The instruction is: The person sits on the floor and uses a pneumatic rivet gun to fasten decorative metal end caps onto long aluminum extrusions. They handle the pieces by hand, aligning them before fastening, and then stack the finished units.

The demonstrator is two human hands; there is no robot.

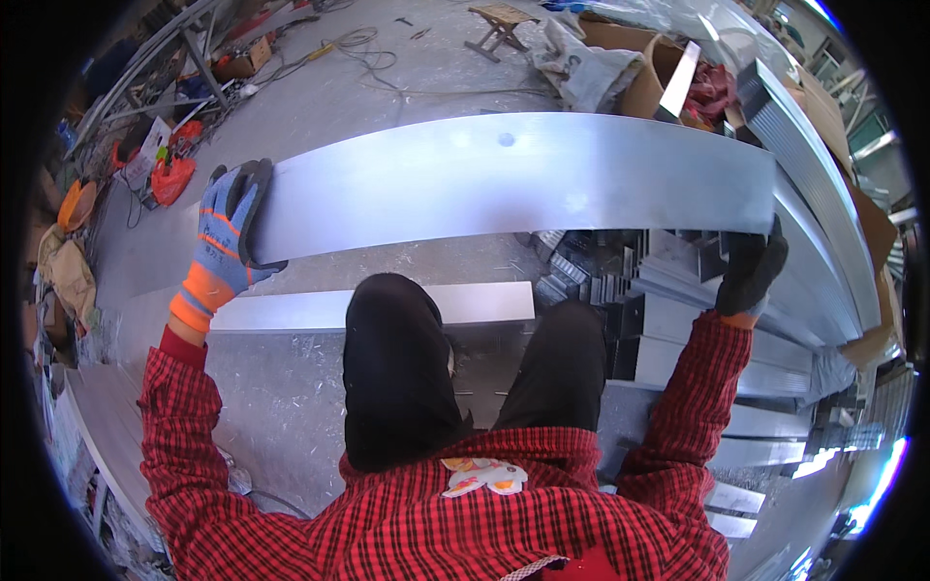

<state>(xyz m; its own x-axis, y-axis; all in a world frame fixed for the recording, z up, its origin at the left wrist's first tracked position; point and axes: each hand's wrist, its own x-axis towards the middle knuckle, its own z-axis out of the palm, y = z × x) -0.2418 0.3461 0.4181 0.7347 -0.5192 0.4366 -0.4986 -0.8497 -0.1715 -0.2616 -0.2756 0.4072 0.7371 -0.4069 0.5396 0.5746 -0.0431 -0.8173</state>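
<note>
A long, wide silvery metal profile (504, 179) spans the view in front of my knees, held up between both hands. At its left end my left hand (231, 223), in a blue, orange and black work glove, grips the edge with the fingers behind and the thumb below. My right hand (754, 266), in a dark-palmed glove, closes round the lower corner of the right end. Below it, a second metal bar (475, 302) lies across the floor, partly behind my left knee.
Stacked metal profiles (678, 329) and small cut pieces (581, 276) lie at the right. Long bundled profiles (814, 184) rise behind my right hand. A folding stool (499, 24), a white sack (586, 68) and a cable (354, 44) are farther off. Red bags (172, 179) sit at left.
</note>
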